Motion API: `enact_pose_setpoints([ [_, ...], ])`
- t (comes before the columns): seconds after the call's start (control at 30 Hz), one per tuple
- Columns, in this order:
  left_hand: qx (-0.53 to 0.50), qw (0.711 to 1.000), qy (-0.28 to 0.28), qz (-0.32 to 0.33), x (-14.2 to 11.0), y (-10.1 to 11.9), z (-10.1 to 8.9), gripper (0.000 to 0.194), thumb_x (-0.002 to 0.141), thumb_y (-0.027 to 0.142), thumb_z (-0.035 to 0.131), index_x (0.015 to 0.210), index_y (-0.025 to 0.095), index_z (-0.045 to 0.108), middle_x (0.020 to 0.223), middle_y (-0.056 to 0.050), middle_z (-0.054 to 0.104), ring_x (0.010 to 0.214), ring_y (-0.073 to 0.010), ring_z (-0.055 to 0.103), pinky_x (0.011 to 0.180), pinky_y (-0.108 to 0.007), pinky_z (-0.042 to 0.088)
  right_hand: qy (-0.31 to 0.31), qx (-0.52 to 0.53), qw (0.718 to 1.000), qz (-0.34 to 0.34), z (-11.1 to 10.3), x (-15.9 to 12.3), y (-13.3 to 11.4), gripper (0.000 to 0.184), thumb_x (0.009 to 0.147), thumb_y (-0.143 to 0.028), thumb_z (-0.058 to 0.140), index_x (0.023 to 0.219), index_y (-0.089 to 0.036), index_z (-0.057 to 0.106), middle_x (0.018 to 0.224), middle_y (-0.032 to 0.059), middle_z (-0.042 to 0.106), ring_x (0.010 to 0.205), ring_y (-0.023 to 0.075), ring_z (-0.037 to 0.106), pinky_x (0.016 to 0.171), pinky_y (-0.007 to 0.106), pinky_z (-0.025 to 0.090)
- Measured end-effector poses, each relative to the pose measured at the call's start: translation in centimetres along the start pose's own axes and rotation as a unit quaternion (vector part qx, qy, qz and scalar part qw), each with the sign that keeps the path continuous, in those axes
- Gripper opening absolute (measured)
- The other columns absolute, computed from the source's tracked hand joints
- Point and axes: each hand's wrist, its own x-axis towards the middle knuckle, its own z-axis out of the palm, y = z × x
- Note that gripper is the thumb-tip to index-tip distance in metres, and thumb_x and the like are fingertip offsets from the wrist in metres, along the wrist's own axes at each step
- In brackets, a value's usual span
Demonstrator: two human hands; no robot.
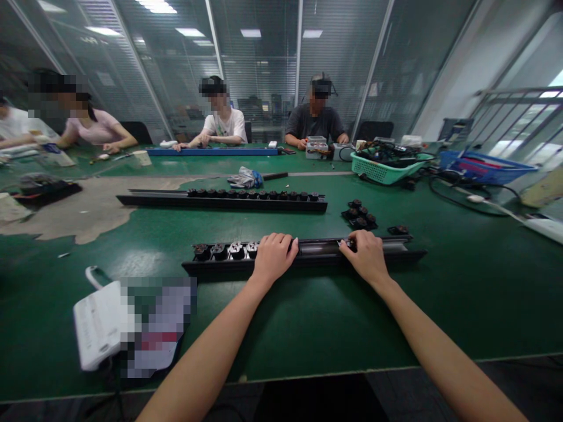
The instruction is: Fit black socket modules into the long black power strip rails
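A long black channel rail point(316, 258) lies in front of me on the green table. Round-topped, square-based small black modules point(202, 252) stand in a row in its left part, some with shiny tops. My left hand point(275, 255) is closed over the rail at the right end of that row, and its fingers hide what is beneath. Further right, my right hand point(365, 255) pinches a small dark module point(346, 243) in the rail's trough. Between my hands a stretch of the trough shows bare.
Behind is a second black rail point(220, 202) holding several modules. Loose modules point(360, 215) lie at the right. A glove point(245, 177), green basket point(382, 170), blue basket point(492, 169) and white device point(103, 322) are around. Co-workers point(224, 123) sit across the table.
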Motion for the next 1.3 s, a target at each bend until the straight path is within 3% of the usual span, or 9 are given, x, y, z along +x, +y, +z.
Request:
enact_pose_setpoints([
  [1.3, -0.008, 1.0, 0.008, -0.001, -0.04, -0.08, 0.15, 0.035, 0.101, 0.037, 0.037, 0.09, 0.019, 0.065, 0.09, -0.008, 0.069, 0.086, -0.0218, 0.059, 0.077, -0.034, 0.04, 0.03, -0.022, 0.999, 0.027, -0.22, 0.08, 0.74, 0.023, 0.089, -0.04, 0.048, 0.088, -0.019, 0.055, 0.092, 0.0101, 0.065, 0.086, 0.0252, 0.055, 0.08, 0.039, 0.033],
])
